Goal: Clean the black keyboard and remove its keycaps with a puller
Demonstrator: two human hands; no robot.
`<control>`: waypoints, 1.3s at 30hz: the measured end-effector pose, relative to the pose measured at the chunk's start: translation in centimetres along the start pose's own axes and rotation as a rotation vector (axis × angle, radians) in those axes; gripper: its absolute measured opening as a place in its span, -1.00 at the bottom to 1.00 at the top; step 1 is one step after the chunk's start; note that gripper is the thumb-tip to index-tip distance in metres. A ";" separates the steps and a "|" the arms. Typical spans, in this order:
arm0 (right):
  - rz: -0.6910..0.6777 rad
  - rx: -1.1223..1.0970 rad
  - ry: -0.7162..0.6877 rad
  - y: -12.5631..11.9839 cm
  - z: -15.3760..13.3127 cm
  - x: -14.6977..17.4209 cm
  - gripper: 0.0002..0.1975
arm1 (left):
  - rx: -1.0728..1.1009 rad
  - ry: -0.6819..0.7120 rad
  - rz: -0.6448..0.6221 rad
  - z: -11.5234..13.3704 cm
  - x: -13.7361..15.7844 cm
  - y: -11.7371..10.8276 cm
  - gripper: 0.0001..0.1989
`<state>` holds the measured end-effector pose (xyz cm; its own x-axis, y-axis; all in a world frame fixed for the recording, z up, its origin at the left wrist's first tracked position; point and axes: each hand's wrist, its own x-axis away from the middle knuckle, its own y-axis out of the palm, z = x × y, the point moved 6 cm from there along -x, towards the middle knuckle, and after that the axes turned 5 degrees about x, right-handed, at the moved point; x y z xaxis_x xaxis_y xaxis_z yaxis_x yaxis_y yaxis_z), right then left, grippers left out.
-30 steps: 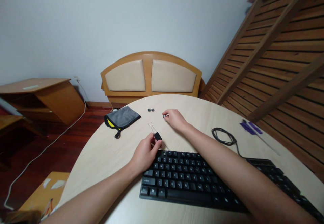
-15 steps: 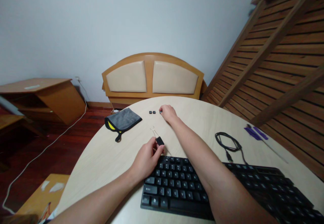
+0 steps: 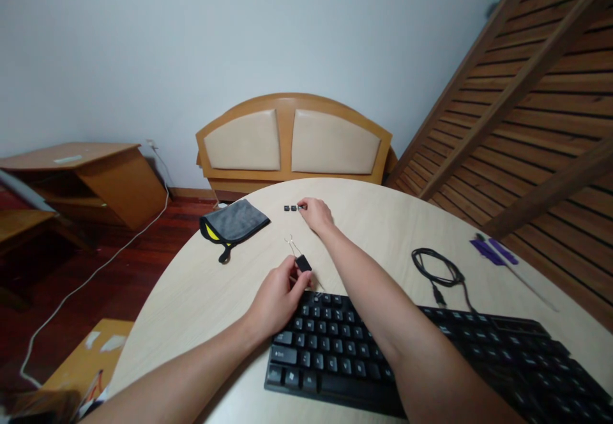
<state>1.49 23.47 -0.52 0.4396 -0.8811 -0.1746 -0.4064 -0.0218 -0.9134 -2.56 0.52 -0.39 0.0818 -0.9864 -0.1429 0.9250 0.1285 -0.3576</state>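
Note:
Between the fingers of my left hand (image 3: pixel 279 294) is a wire keycap puller (image 3: pixel 303 263) with a black handle, its thin wire prongs pointing away from me. My left hand is just above the upper left corner of the black keyboard (image 3: pixel 345 398). Farther out, my right hand (image 3: pixel 317 214) pinches a small black keycap (image 3: pixel 301 206) at the tabletop. That keycap is right beside a second keycap (image 3: pixel 294 208), and a third keycap (image 3: pixel 287 208) lies to its left in the same row. My right forearm crosses over the keyboard and hides part of its middle.
A grey and yellow cloth (image 3: pixel 234 221) lies on the left of the round table (image 3: pixel 191 309). To the right are a coiled black USB cable (image 3: pixel 438 280) and a purple brush (image 3: pixel 493 253) with a thin handle. Beyond the table stands a headboard (image 3: pixel 287 140).
My right hand has moved slightly left with the keycap, closing the gap to the other two. My left hand keeps the keycap puller in place. The view has shifted a little.

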 end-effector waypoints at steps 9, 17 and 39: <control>0.021 -0.047 0.002 0.2 -0.5 0.2 -0.70 | 0.011 0.000 -0.002 0.1 -0.1 0.0 -0.79; 0.020 -0.075 0.003 0.4 -0.8 0.2 -0.68 | 0.018 0.010 -0.003 0.1 -0.2 0.1 -0.81; 0.055 -0.115 -0.012 1.1 -0.9 -0.4 -0.71 | 0.014 0.000 0.005 0.0 -0.2 0.1 -0.79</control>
<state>0.13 23.39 -1.11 0.4235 -0.8766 -0.2286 -0.5192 -0.0281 -0.8542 -2.46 0.74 -0.35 0.0860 -0.9857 -0.1449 0.9298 0.1317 -0.3437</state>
